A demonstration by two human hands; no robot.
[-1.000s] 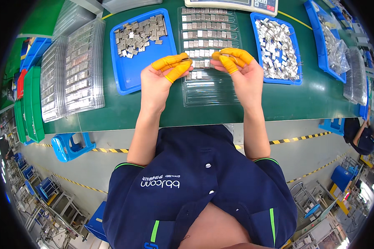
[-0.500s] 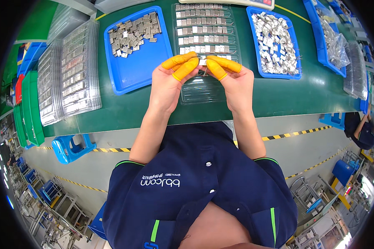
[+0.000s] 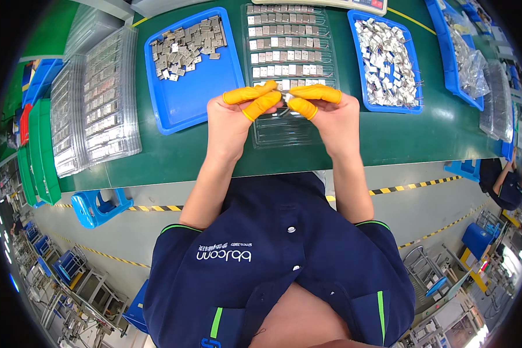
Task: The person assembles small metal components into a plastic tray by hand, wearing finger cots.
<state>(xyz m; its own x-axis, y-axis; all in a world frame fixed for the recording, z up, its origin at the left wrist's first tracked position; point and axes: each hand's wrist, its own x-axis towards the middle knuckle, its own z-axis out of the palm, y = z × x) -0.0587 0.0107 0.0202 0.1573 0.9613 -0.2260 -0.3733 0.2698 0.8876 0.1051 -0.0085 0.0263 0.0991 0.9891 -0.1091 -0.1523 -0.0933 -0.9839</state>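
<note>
My left hand (image 3: 232,119) and my right hand (image 3: 333,119) meet over the near part of a clear plastic tray (image 3: 284,136). Yellow finger cots cover the thumbs and forefingers of both. Between the fingertips is a small white connector piece (image 3: 287,98), with thin dark leads below it. My right thumb and forefinger pinch it; the left fingertips close at its other side, on a part mostly hidden. Beyond my hands, the tray holds rows of small metal and white pieces (image 3: 281,56).
At left, a blue tray (image 3: 185,107) bears a heap of flat metal shells (image 3: 191,43). A blue tray (image 3: 368,103) at right holds many white pieces with leads (image 3: 388,64). Stacked clear trays (image 3: 113,98) stand far left. A scale (image 3: 365,4) sits at the back.
Both hands have come slightly nearer to me and tilted, with the wrists a little further apart. The white piece has turned between the fingertips and shows less of its face.
</note>
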